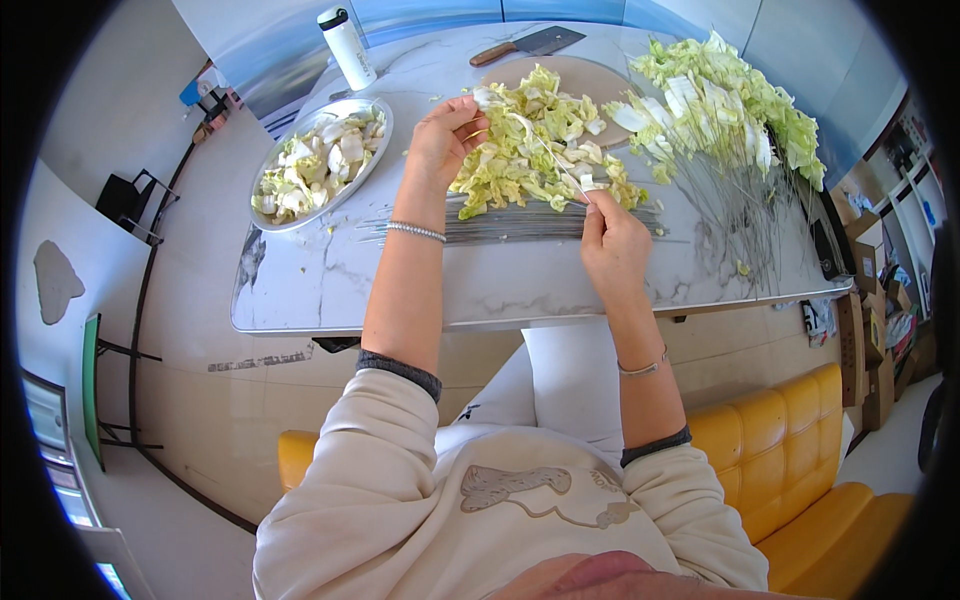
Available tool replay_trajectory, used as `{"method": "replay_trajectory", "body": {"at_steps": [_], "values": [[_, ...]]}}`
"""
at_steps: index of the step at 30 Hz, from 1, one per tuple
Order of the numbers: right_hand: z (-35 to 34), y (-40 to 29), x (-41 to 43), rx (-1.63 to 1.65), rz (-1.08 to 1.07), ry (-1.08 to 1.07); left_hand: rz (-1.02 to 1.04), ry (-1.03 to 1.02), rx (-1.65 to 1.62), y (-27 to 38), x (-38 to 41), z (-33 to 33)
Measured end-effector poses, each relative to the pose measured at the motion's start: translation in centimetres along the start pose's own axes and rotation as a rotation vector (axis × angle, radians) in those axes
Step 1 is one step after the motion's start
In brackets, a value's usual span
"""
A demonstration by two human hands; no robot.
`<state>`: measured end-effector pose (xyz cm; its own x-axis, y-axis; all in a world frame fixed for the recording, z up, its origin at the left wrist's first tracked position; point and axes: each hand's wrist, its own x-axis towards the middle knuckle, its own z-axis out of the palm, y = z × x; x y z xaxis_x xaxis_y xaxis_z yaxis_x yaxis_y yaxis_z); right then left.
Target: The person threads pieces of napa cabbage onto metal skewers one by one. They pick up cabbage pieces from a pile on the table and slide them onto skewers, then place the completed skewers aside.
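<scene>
My right hand grips the near end of a thin metal skewer, which slants up and to the left. A pale strip of napa cabbage appears to be on its far part. My left hand pinches a piece of cabbage leaf near the skewer's far end. Beneath and between both hands spreads a heap of cut cabbage leaves. On the near side of the heap lies a bundle of bare metal skewers, partly covered by leaves.
An oval metal tray of cut cabbage stands left on the marble-patterned table. Behind are a white bottle, a cleaver and a round board. Loaded cabbage skewers pile up at right, beside a black object.
</scene>
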<state>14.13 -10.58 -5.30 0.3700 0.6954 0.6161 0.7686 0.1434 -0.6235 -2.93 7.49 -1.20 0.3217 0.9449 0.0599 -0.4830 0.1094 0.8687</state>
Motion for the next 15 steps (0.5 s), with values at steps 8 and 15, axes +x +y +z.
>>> {"method": "replay_trajectory", "body": {"at_steps": [8, 15], "values": [[-0.1, -0.1, 0.0, 0.01, -0.012, 0.019, 0.09, 0.011, -0.035, -1.1, 0.3, 0.2], [-0.1, -0.1, -0.1, 0.01, -0.013, 0.022, 0.199, 0.049, -0.039, -1.6, 0.4, 0.5]]}}
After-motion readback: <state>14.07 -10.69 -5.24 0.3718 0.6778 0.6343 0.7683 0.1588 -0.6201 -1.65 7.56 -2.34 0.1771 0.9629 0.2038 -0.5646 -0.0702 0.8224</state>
